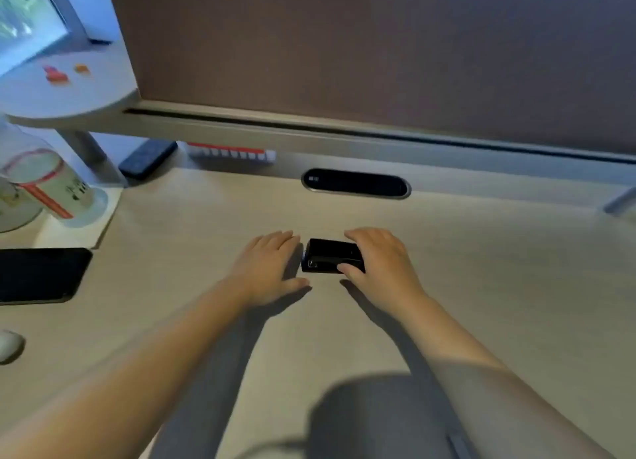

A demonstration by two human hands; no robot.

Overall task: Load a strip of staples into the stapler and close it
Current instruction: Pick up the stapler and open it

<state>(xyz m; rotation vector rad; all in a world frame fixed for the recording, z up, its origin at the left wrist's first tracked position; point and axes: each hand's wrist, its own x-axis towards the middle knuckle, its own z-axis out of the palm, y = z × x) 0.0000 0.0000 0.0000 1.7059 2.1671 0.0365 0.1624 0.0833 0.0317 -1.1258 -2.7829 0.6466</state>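
Both hands are on the pale counter (pixel 481 286): the left hand (pixel 272 269) lies flat, fingers spread, holding nothing, just beside the black stapler (pixel 332 255); the right hand (pixel 382 262) cups its far end, thumb on the near side. No staple strip is visible. Risk: the small, glossy stapler could skid or tip when prised open, since only one end is pinned.

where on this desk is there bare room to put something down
The pale wood desk is bare to the right of the right hand, which grips the small black stapler, and between the stapler and the oval black cable slot. The left edge is crowded: black phone, red-striped cup, white mouse. The left hand lies flat.
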